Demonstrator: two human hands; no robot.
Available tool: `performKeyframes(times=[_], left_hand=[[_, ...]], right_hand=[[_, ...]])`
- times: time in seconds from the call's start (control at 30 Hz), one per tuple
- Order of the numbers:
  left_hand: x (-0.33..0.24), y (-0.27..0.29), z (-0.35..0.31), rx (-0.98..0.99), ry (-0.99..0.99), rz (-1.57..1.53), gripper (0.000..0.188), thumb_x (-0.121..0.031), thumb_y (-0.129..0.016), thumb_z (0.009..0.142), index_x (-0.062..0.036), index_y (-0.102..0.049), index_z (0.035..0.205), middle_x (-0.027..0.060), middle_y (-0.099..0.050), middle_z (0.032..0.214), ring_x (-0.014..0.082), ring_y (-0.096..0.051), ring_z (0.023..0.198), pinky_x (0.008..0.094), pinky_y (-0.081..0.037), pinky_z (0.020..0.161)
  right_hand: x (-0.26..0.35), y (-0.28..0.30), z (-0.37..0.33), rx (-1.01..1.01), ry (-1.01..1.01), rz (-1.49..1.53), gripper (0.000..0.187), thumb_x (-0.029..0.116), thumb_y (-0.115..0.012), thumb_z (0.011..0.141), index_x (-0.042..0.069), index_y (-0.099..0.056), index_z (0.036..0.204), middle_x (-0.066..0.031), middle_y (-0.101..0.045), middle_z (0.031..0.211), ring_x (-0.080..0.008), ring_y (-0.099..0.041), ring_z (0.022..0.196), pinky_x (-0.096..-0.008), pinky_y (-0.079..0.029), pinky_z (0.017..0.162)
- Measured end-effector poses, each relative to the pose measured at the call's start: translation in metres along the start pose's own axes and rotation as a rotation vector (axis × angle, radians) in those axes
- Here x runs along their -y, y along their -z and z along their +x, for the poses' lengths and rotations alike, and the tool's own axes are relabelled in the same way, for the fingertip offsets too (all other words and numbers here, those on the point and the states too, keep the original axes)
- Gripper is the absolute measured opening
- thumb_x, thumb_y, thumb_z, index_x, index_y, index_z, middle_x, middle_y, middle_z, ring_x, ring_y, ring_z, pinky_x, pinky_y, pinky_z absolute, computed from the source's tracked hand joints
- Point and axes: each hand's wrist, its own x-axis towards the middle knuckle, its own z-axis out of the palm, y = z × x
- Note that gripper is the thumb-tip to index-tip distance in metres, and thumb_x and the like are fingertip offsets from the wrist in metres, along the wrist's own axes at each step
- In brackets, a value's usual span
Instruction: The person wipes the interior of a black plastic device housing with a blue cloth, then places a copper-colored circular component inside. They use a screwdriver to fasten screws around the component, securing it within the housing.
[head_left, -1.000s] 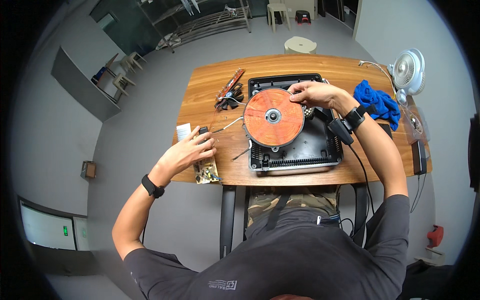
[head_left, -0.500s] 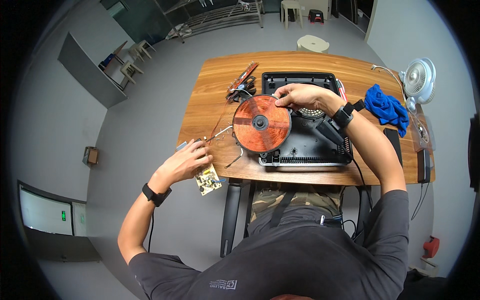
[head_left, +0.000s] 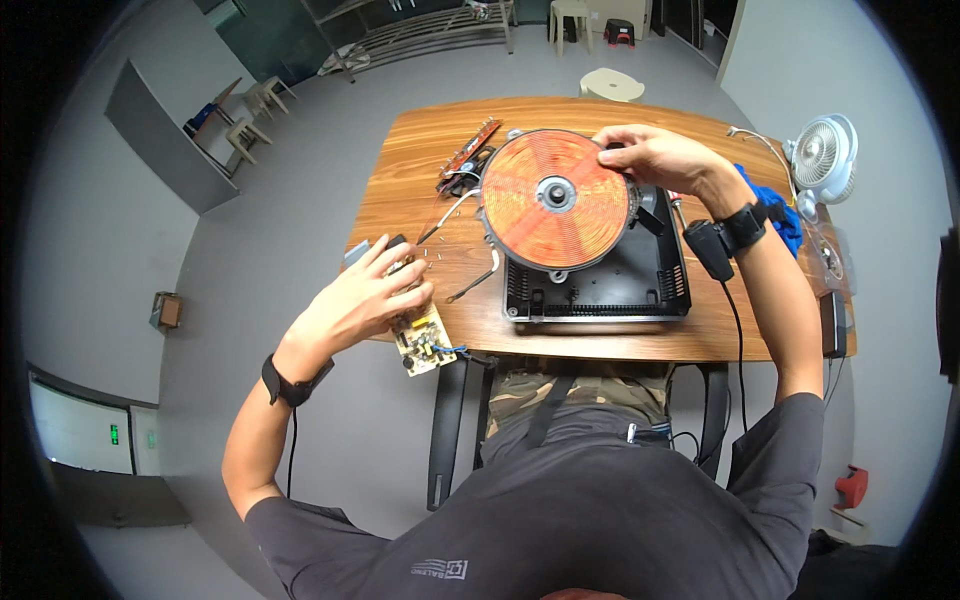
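My right hand (head_left: pixel 660 158) grips the rim of a round copper induction coil (head_left: pixel 525 205), thumb on its upper right edge. The coil is raised and tilted over the black plastic cooker housing (head_left: pixel 620 290), hiding much of it. Two leads with pale sleeves hang from its left side; the lower lead (head_left: pixel 485 282) ends near the table's front. My left hand (head_left: pixel 365 300) is closed over the upper part of a yellowish circuit board (head_left: pixel 424 347), whose lower end juts past the table's front edge. Blue wires show at the board's right side.
On the wooden table (head_left: pixel 410 170), a narrow red circuit strip (head_left: pixel 470 148) lies at the back left beside dark parts. Small screws lie scattered near my left hand. A blue cloth (head_left: pixel 785 215), a white fan (head_left: pixel 822 155) and a black box (head_left: pixel 832 325) are at the right.
My right hand has lifted the coil up and rightward, tilting its copper face further toward me. The circuit board has shifted slightly up and right with my left hand.
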Motion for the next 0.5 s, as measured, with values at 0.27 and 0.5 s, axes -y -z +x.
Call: performKeyframes(times=[0.27, 0.5], left_hand=[[0.027, -0.013, 0.094, -0.101, -0.224, 0.018, 0.065, -0.015, -0.083, 0.069, -0.0135, -0.055, 0.127, 0.0087, -0.055, 0.134, 0.0334, -0.046, 0.137, 0.0527, -0.038, 0.117], [0.023, -0.027, 0.178, -0.204, -0.388, 0.024, 0.059, -0.019, -0.077, 0.077, -0.0147, -0.055, 0.132, 0.0091, -0.054, 0.139, 0.0305, -0.045, 0.139, 0.0488, -0.036, 0.118]], right_hand=[[-0.033, 0.054, -0.078, -0.213, -0.049, 0.144, 0.014, 0.018, -0.065, 0.1, 0.008, -0.064, 0.111, 0.0054, -0.065, 0.092, -0.0029, -0.056, 0.077, -0.021, -0.047, 0.072], [-0.045, 0.082, -0.134, -0.331, -0.01, 0.312, 0.016, 0.019, -0.067, 0.099, 0.009, -0.065, 0.11, 0.0046, -0.065, 0.092, -0.0046, -0.059, 0.078, -0.022, -0.046, 0.072]])
